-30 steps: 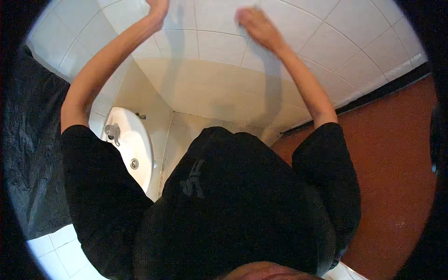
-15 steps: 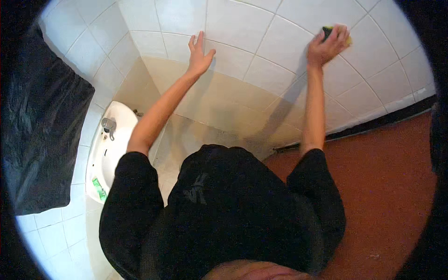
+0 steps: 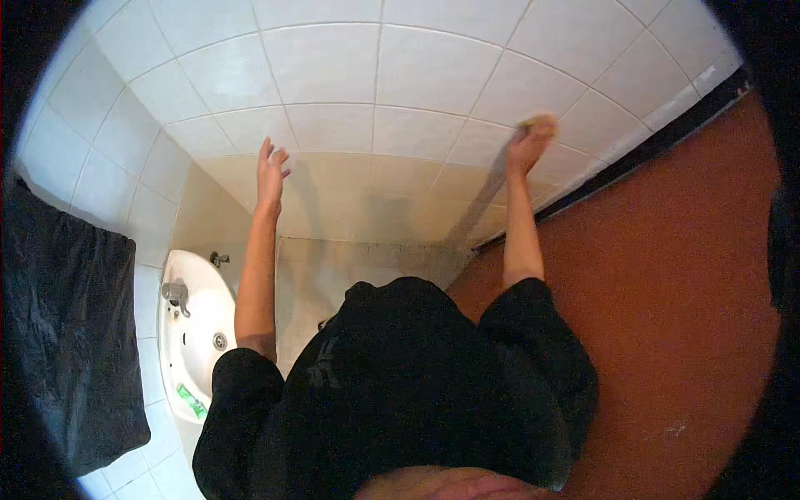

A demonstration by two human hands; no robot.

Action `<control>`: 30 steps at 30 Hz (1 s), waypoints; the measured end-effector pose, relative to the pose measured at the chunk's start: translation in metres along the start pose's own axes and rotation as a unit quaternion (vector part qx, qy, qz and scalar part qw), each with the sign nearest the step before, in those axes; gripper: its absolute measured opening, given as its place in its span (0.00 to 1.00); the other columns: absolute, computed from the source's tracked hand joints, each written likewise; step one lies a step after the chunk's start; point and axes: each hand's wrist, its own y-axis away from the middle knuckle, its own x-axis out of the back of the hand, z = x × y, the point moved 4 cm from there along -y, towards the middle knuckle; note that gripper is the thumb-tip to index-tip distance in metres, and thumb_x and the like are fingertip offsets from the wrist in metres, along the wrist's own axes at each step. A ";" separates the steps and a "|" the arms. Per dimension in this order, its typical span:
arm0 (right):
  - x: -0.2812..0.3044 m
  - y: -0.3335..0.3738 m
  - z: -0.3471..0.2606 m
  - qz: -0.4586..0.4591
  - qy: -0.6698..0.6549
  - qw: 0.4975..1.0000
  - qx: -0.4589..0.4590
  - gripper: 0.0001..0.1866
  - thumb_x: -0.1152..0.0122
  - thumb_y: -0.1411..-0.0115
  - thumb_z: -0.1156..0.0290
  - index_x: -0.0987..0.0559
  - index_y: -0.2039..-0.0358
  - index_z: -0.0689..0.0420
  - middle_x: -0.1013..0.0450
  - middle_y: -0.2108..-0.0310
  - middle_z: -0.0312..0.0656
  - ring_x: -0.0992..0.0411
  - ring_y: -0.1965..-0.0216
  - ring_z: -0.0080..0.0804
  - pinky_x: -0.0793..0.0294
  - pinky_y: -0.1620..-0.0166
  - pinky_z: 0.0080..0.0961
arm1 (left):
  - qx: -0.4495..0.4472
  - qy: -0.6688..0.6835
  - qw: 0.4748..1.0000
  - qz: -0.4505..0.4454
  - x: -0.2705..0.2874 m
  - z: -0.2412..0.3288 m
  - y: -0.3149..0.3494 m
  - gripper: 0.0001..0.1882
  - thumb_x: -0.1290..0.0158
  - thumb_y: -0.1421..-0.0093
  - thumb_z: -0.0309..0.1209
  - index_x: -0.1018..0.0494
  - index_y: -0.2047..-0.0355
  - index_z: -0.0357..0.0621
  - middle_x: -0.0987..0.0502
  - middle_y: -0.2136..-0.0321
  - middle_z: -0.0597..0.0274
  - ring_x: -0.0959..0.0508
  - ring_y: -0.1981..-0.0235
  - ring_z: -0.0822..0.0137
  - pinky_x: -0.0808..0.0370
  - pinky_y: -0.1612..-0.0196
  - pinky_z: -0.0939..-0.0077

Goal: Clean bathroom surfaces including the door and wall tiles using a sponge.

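Against the white tiled wall, my right hand is closed around a sponge. Only a yellowish edge of it shows past my fingers, and the hand is slightly blurred. The dark side of the sponge, visible earlier, is hidden now. My left hand is raised near the line where the white tiles meet the beige ones. Its fingers are apart and nothing is in them; whether it touches the wall I cannot tell.
A white washbasin with a grey tap stands at the left, a green packet on its rim. A dark towel hangs left of it. At the right lies a reddish-brown surface with a black edge strip.
The view has shifted, so the basin and towel sit lower. My right hand, with the sponge, has come lower on the wall. My left hand appears farther left, still empty.
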 end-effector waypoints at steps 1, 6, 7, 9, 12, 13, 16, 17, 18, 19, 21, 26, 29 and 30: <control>0.025 -0.012 -0.013 0.267 0.055 0.957 0.097 0.30 0.46 0.26 0.69 0.37 0.27 0.63 0.44 0.24 0.59 0.46 0.23 0.57 0.50 0.22 0.57 | 0.001 0.000 1.000 -0.004 -0.007 -0.005 -0.003 0.39 0.51 0.25 0.45 0.52 0.19 0.53 0.42 0.24 0.47 0.28 0.32 0.52 0.25 0.36 0.50; 0.074 -0.136 -0.070 0.529 -0.070 0.843 -0.066 0.30 0.51 0.24 0.67 0.38 0.27 0.69 0.44 0.25 0.66 0.45 0.25 0.62 0.45 0.24 0.56 | -0.014 0.088 0.996 0.000 -0.033 -0.022 -0.006 0.40 0.50 0.26 0.46 0.50 0.21 0.43 0.30 0.35 0.52 0.24 0.40 0.59 0.24 0.44 0.58; 0.076 -0.155 -0.106 0.515 -0.079 0.852 -0.050 0.30 0.51 0.25 0.68 0.38 0.28 0.69 0.44 0.25 0.66 0.46 0.24 0.63 0.44 0.25 0.57 | -0.016 0.098 0.995 -0.010 -0.038 -0.042 -0.004 0.41 0.49 0.27 0.45 0.50 0.21 0.43 0.30 0.35 0.53 0.23 0.40 0.59 0.24 0.44 0.59; 0.087 -0.178 -0.197 0.524 -0.087 0.843 0.088 0.28 0.49 0.27 0.67 0.34 0.32 0.69 0.39 0.29 0.65 0.42 0.27 0.65 0.43 0.26 0.60 | 0.011 0.103 0.994 -0.017 -0.055 -0.050 0.003 0.42 0.48 0.28 0.44 0.50 0.21 0.43 0.31 0.34 0.53 0.23 0.40 0.60 0.23 0.45 0.60; 0.085 -0.197 -0.335 0.453 -0.075 0.842 0.282 0.25 0.43 0.32 0.67 0.29 0.39 0.68 0.32 0.37 0.62 0.38 0.32 0.63 0.43 0.29 0.64 | 0.051 0.108 0.993 -0.002 -0.061 -0.043 0.026 0.45 0.47 0.27 0.48 0.54 0.20 0.44 0.35 0.27 0.49 0.25 0.36 0.58 0.24 0.41 0.59; 0.076 -0.199 -0.377 0.426 -0.073 0.837 0.336 0.25 0.42 0.34 0.66 0.28 0.41 0.67 0.30 0.39 0.59 0.36 0.33 0.61 0.43 0.30 0.65 | 0.048 0.113 0.992 0.016 -0.050 -0.042 0.029 0.45 0.47 0.27 0.48 0.54 0.20 0.44 0.35 0.27 0.49 0.25 0.36 0.58 0.24 0.41 0.59; 0.023 -0.184 -0.500 0.402 -0.008 0.811 0.425 0.22 0.41 0.34 0.64 0.22 0.44 0.64 0.26 0.42 0.55 0.31 0.38 0.58 0.36 0.33 0.59 | 0.054 0.154 0.984 0.079 -0.003 -0.039 0.038 0.41 0.48 0.28 0.44 0.49 0.21 0.42 0.35 0.28 0.51 0.23 0.39 0.58 0.23 0.44 0.60; 0.005 -0.167 -0.543 0.380 0.027 0.818 0.431 0.22 0.41 0.34 0.66 0.22 0.43 0.64 0.27 0.41 0.54 0.31 0.36 0.57 0.37 0.31 0.58 | 0.040 0.156 0.983 0.084 0.020 -0.035 0.041 0.39 0.48 0.27 0.45 0.47 0.22 0.42 0.34 0.29 0.51 0.22 0.40 0.59 0.23 0.43 0.61; -0.016 -0.148 -0.580 0.372 -0.034 0.810 0.451 0.22 0.41 0.33 0.71 0.24 0.40 0.66 0.28 0.37 0.55 0.33 0.33 0.57 0.40 0.27 0.55 | 0.025 0.155 0.984 0.086 0.043 -0.031 0.044 0.37 0.49 0.26 0.46 0.45 0.23 0.41 0.32 0.30 0.52 0.21 0.41 0.60 0.24 0.43 0.62; -0.037 -0.127 -0.617 0.361 -0.099 0.799 0.471 0.23 0.41 0.32 0.76 0.26 0.37 0.68 0.30 0.33 0.56 0.35 0.29 0.57 0.43 0.23 0.53 | 0.024 0.158 0.982 0.099 0.067 -0.030 0.047 0.37 0.49 0.26 0.46 0.45 0.23 0.41 0.32 0.30 0.52 0.21 0.41 0.60 0.24 0.43 0.62; -0.077 -0.107 -0.687 -0.118 -0.453 0.809 0.357 0.22 0.46 0.29 0.77 0.28 0.37 0.72 0.31 0.34 0.62 0.36 0.30 0.61 0.43 0.24 0.54 | 0.010 0.153 0.980 0.129 0.113 -0.028 0.058 0.34 0.53 0.24 0.51 0.37 0.26 0.44 0.25 0.34 0.53 0.20 0.41 0.61 0.25 0.41 0.63; -0.256 -0.001 -0.795 0.002 -0.277 0.801 0.531 0.22 0.50 0.28 0.76 0.31 0.36 0.73 0.31 0.36 0.64 0.35 0.32 0.62 0.41 0.25 0.52 | 0.001 0.158 0.973 0.169 0.186 -0.017 0.075 0.29 0.56 0.22 0.48 0.32 0.30 0.43 0.19 0.40 0.55 0.18 0.46 0.64 0.26 0.43 0.67; -0.360 0.084 -0.763 -0.018 -0.261 0.775 0.575 0.26 0.50 0.26 0.74 0.33 0.32 0.71 0.32 0.33 0.62 0.37 0.29 0.61 0.45 0.24 0.49 | 0.008 0.145 0.973 0.180 0.213 -0.024 0.081 0.27 0.57 0.21 0.47 0.30 0.32 0.43 0.18 0.41 0.56 0.18 0.46 0.64 0.27 0.44 0.68; -0.373 0.134 -0.738 0.003 -0.149 0.753 0.641 0.26 0.47 0.29 0.73 0.30 0.33 0.69 0.32 0.32 0.57 0.37 0.29 0.56 0.42 0.24 0.49 | 0.015 0.147 0.969 0.200 0.224 -0.034 0.090 0.27 0.57 0.21 0.47 0.29 0.33 0.43 0.18 0.41 0.56 0.18 0.47 0.65 0.27 0.44 0.68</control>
